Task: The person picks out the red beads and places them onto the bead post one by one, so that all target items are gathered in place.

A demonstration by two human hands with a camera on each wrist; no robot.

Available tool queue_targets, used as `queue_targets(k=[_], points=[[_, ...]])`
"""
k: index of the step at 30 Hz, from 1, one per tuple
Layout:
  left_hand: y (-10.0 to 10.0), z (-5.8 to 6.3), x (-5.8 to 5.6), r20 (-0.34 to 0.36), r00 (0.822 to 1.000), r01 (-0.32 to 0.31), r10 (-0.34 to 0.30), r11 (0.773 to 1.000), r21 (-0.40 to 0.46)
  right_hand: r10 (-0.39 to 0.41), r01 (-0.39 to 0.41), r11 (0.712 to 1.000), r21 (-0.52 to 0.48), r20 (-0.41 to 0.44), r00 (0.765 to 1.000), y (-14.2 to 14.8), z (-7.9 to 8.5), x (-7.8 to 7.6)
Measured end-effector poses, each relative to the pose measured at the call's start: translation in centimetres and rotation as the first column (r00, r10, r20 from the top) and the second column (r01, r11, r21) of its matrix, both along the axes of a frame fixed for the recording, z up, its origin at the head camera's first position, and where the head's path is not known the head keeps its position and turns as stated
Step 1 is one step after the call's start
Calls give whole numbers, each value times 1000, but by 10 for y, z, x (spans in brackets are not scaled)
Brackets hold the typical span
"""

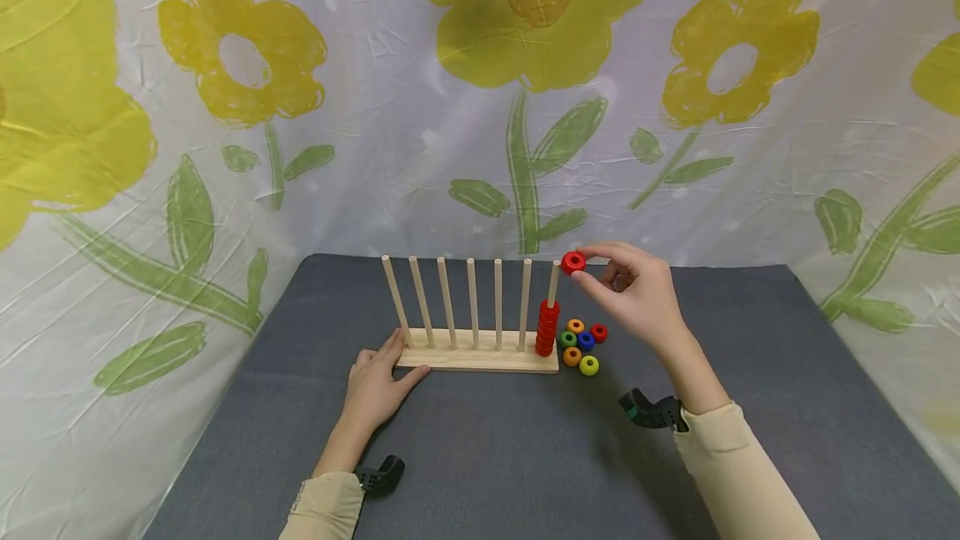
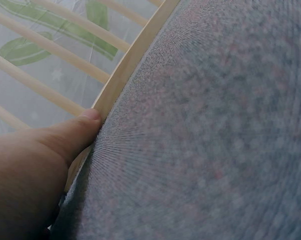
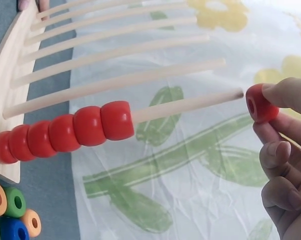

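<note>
Between thumb and forefinger, my right hand (image 1: 633, 286) pinches a red bead (image 1: 573, 262) with a hole through it. That bead is just off the tip of the rightmost peg of a wooden peg rack (image 1: 465, 362); in the right wrist view the bead (image 3: 263, 103) and the peg tip are slightly apart. Several red beads (image 3: 90, 125) are stacked on that peg, and the other pegs are bare. My left hand (image 1: 378, 382) holds the rack's left end, thumb along the front edge, fingers behind; in the left wrist view the thumb (image 2: 80, 127) presses the base.
Loose beads lie right of the rack: orange (image 1: 572, 357), green (image 1: 568, 340), blue (image 1: 586, 342), yellow (image 1: 589, 366) and red (image 1: 598, 332). Everything stands on a dark grey table (image 1: 480, 448). Behind it hangs a white cloth (image 1: 382, 107) with painted yellow flowers.
</note>
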State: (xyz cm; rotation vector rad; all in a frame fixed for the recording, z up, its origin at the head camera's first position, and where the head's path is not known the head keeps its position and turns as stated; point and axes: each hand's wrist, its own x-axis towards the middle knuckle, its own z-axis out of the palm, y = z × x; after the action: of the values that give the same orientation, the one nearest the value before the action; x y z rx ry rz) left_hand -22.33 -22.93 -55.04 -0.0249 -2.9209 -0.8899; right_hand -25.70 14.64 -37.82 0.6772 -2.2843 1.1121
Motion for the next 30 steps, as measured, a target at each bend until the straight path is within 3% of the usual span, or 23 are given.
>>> queue_targets(k=[30], points=[[0, 0, 0, -5, 1000, 3, -3, 1000, -16, 58, -58, 998, -13, -12, 998, -5, 5, -6]])
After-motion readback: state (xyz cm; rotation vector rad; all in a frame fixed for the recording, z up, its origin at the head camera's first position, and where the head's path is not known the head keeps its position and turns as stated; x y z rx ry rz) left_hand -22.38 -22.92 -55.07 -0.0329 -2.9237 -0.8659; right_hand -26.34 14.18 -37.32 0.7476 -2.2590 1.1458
